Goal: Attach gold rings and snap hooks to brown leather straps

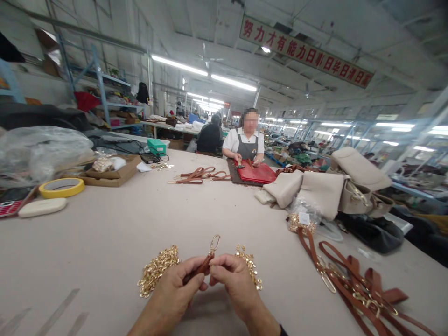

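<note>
Near the table's front edge, the left hand (175,291) and right hand (234,282) both pinch a brown leather strap (203,267), fingers closed around it, its gold clasp (214,243) pointing away. Loose gold clasps (157,269) lie heaped just left and right. A slipping grip could likely drop the strap among them and scatter them.

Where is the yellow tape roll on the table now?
In the head view, the yellow tape roll lies far left on the table, between the cardboard box and a white oval case.
</note>
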Available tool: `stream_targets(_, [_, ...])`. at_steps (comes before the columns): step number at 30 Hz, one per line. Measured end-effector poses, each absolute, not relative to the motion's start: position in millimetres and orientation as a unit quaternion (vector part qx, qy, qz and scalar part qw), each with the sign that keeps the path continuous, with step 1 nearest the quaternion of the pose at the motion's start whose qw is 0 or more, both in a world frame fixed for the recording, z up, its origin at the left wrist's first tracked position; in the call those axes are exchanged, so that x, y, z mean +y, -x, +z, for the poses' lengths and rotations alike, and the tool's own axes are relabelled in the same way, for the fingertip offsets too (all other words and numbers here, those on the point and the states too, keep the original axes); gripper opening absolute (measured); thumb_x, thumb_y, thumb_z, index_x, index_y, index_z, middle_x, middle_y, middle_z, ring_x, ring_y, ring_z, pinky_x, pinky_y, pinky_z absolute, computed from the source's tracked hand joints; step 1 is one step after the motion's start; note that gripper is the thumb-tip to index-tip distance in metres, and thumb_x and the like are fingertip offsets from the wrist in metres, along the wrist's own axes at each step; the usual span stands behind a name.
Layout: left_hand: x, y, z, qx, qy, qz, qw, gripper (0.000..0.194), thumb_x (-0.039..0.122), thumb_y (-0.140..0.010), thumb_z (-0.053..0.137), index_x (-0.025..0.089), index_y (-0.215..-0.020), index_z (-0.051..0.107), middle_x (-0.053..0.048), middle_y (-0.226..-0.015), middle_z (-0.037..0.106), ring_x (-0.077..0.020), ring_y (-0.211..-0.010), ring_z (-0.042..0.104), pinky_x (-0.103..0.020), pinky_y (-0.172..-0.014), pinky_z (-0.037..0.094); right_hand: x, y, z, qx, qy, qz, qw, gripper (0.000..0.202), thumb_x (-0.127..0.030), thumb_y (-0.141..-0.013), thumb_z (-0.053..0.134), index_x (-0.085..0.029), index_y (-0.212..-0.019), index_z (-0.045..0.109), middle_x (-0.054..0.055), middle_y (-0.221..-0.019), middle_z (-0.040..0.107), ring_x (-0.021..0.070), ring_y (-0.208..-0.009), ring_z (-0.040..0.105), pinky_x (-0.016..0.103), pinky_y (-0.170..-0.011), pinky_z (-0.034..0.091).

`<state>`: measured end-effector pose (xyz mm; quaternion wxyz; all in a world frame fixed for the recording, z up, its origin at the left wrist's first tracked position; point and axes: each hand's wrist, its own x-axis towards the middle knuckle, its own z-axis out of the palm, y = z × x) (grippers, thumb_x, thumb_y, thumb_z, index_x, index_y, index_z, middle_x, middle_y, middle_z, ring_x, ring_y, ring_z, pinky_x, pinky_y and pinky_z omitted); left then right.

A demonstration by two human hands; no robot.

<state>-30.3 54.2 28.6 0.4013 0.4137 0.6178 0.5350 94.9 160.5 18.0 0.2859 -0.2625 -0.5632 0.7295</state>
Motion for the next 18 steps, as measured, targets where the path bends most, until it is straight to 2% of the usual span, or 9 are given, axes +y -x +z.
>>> stream_targets(5, [56, 37, 23, 0.631, -0.455, 0.515, 0.360, 0.035, 0.038, -0.083, 0.058, 0.028, -0.113, 0.071, -0.002, -0.089, 0.072, -0.0180, -0.065, 0.063, -0.025, -0.070, 0.051, 158, -91, 13, -0.576, 0.241, 0.718, 0.308, 0.026, -0.038, -0.062, 0.081, -0.015, -0.068, 0.070, 0.001, -0.058, 0.065, 0.0118, -0.056, 0.057, 0.024, -0.059, 0.045])
stream_targets(10, [57, 44, 15, 0.615, -0.495, 0.499, 0.356, 0.035, 0.041, -0.085, 0.055, 0.031, -0.114, 0.071, -0.001, -0.084, 0.071, -0.0189, -0.064, 0.062, -0.024, -0.064, 0.051, 156, -84, 3, -0.555, 0.201, 0.739, 0.324, 0.035, -0.041, -0.062, 0.083, -0.016, -0.070, 0.060, 0.003, -0.071, 0.070, 0.0120, -0.056, 0.060, 0.024, -0.056, 0.046])
stream_targets(14, [55, 46, 10, 0.625, -0.509, 0.487, 0.338, 0.035, 0.044, -0.087, 0.053, 0.033, -0.116, 0.070, -0.001, -0.083, 0.071, -0.0193, -0.064, 0.064, -0.024, -0.064, 0.051, 155, -84, 1, -0.562, 0.197, 0.734, 0.326, 0.040, -0.045, -0.062, 0.084, -0.016, -0.071, 0.058, 0.004, -0.070, 0.070, 0.0113, -0.056, 0.060, 0.024, -0.056, 0.047])
stream_targets(18, [52, 47, 10, 0.627, -0.520, 0.481, 0.323, 0.035, 0.047, -0.088, 0.052, 0.035, -0.116, 0.069, 0.000, -0.083, 0.072, -0.0192, -0.063, 0.064, -0.024, -0.065, 0.052, 152, -84, 1, -0.542, 0.187, 0.757, 0.315, 0.041, -0.043, -0.061, 0.086, -0.016, -0.073, 0.056, 0.004, -0.074, 0.071, 0.0136, -0.064, 0.064, 0.026, -0.060, 0.051])
